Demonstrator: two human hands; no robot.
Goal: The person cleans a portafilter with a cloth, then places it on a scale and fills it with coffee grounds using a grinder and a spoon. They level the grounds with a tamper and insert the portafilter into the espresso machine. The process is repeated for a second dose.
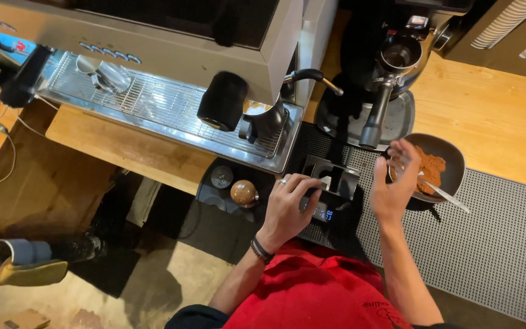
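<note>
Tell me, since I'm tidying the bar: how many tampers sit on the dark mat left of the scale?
2: a grey-topped tamper at the back and a wooden-knobbed tamper beside the left hand. Others may be hidden.

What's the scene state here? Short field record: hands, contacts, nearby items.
left hand: fingers rest on black container atop digital scale
right hand: open, blurred, beside dark bowl
bowl contents: brown powder, spoon leaning in
behind: espresso machine, metal drip tray, black pitcher, grinder
surface: grey mat on wooden counter
near left hand: wood-topped tamper
</note>
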